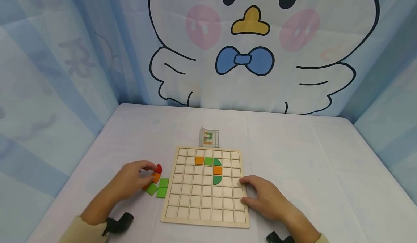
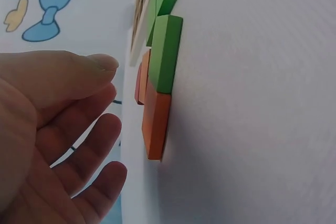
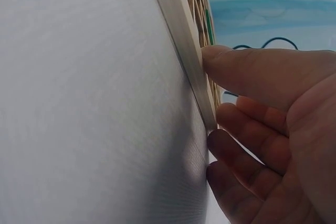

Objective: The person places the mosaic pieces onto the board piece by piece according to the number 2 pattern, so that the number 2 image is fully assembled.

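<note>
My left hand [image 1: 131, 179] hovers over a small group of flat wooden tiles left of the board, fingers bent loosely with nothing between them. Around its fingertips lie a red rounded tile [image 1: 159, 169], an orange square tile [image 1: 156, 178] and a green tile [image 1: 151, 189]. The left wrist view shows another orange tile [image 2: 156, 124] flat on the table, apart from the thumb. At the right edge of the wooden grid board [image 1: 197, 221] rests my right hand [image 1: 268, 199], its thumb [image 3: 220, 61] on the rim and its fingers relaxed.
Two green square tiles [image 1: 161, 192] touch the board's left side. On the grid sit an orange tile [image 1: 199, 160], a green square [image 1: 208, 161], a second orange tile [image 1: 217, 170] and two dark green rounded tiles. A small pattern card [image 1: 213, 138] stands behind the board.
</note>
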`<state>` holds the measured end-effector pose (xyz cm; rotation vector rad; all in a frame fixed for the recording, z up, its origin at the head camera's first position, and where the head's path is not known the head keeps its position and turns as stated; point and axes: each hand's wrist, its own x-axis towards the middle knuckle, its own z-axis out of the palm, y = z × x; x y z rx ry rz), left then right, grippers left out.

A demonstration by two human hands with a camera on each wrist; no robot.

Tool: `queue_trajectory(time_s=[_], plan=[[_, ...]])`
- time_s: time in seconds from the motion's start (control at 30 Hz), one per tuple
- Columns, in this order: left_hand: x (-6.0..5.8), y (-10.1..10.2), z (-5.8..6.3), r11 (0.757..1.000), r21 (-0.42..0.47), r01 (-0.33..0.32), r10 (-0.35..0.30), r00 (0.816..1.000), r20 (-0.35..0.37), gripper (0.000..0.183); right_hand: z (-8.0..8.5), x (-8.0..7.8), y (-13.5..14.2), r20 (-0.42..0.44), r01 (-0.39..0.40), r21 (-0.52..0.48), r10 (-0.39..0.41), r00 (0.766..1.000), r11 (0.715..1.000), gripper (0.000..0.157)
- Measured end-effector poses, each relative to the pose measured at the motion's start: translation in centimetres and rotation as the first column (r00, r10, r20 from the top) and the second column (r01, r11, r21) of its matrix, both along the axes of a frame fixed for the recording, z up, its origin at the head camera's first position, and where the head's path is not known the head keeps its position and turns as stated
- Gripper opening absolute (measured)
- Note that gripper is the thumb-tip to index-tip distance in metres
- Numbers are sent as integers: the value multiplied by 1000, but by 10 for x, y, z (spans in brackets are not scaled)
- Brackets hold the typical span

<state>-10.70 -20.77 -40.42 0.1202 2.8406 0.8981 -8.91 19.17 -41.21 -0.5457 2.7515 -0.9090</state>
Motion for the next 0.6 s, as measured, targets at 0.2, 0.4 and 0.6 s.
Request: queue_trajectory(time_s=[0.2,0.4,0.6], plan=[[-2,-3,-3,1000,1,29,-29,1000,-2,19,1,0,-1,9,6,-1,-6,1000,1000,46],[-4,-4,-6,999,0,39,-39,999,1,20,1,0,-1,11,9,0,-9,1000,1000,46],[-4,-3,-6,999,-10,41,-41,999,21,20,1,0,-1,15,16,-2,-16,1000,1000,47]])
